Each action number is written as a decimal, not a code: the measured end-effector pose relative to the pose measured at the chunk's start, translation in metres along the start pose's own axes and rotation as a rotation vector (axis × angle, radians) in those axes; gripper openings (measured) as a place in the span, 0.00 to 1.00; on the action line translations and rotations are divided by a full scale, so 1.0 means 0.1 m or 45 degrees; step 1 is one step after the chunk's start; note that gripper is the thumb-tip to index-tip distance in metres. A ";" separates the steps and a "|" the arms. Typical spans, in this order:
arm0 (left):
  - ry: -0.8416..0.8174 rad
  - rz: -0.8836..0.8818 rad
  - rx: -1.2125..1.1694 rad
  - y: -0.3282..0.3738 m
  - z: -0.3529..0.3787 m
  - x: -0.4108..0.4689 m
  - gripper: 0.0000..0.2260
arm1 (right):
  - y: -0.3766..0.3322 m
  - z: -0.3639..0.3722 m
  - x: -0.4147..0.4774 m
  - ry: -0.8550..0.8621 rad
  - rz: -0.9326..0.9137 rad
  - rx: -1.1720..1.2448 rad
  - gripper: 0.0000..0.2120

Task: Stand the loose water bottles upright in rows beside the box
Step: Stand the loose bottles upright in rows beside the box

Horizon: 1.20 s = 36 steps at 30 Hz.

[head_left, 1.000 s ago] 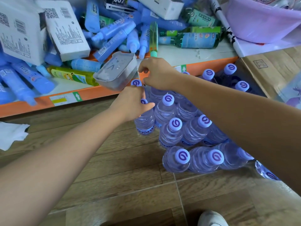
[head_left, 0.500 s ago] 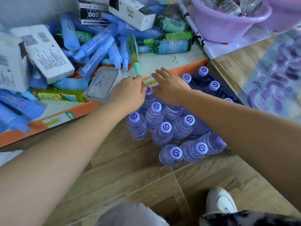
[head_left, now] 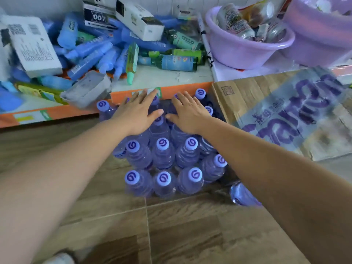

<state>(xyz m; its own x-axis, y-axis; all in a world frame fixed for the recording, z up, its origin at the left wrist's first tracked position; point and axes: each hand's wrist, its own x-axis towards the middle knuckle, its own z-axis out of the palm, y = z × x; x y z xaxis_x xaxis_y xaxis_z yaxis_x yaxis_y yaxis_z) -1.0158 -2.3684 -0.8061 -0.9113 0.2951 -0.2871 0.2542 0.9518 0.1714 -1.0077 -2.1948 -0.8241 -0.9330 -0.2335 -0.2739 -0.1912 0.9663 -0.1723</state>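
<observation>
Head view: clear water bottles [head_left: 163, 156] with lilac swirl-marked caps stand upright in rows on the wood floor, beside the cardboard box [head_left: 253, 92]. Left hand [head_left: 137, 113] and right hand [head_left: 187, 114] lie flat, fingers spread, holding nothing, on the rear caps. One bottle [head_left: 242, 195] lies on its side beneath the right forearm.

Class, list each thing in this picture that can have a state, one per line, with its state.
Left hand: open, flat on the bottle caps.
Right hand: open, flat on the bottle caps.
Water bottles: upright, capped, packed in rows.
Stray bottle: lying on its side, partly hidden by the right arm.
Cardboard box: beside the rows.
Purple basin: holding cans.
</observation>
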 end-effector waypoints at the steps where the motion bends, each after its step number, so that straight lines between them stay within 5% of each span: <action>1: 0.039 -0.052 -0.026 0.07 0.02 -0.05 0.29 | 0.06 -0.03 -0.03 -0.011 -0.046 -0.010 0.33; 9: 0.143 -0.322 -0.113 0.97 0.35 -0.70 0.29 | 0.44 -0.11 -0.48 -0.094 -0.351 0.006 0.32; 17: -0.164 -0.211 0.030 1.58 0.65 -1.16 0.46 | 0.77 -0.02 -1.01 -0.098 -0.429 -0.014 0.32; 20: -0.195 -0.185 0.131 1.57 0.77 -1.16 0.40 | 0.85 0.10 -1.14 -0.066 -0.445 -0.009 0.30; 24: 0.024 -0.234 0.135 1.52 0.96 -1.20 0.31 | 0.86 0.20 -1.32 0.049 -0.482 -0.002 0.26; 30: 0.084 -0.226 -0.057 1.47 0.96 -1.15 0.21 | 0.79 0.28 -1.50 -0.130 -0.422 -0.014 0.21; 36: 0.035 -0.202 0.124 1.49 0.89 -1.13 0.12 | 0.67 0.34 -1.43 -0.022 -0.438 -0.260 0.16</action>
<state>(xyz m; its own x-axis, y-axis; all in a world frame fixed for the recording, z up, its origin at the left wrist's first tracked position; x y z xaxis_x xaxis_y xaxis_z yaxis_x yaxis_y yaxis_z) -0.8463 -2.2528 -0.8325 -0.9506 0.1396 -0.2771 0.1355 0.9902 0.0340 -0.8763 -2.1000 -0.8290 -0.7992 -0.5470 -0.2492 -0.5496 0.8328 -0.0655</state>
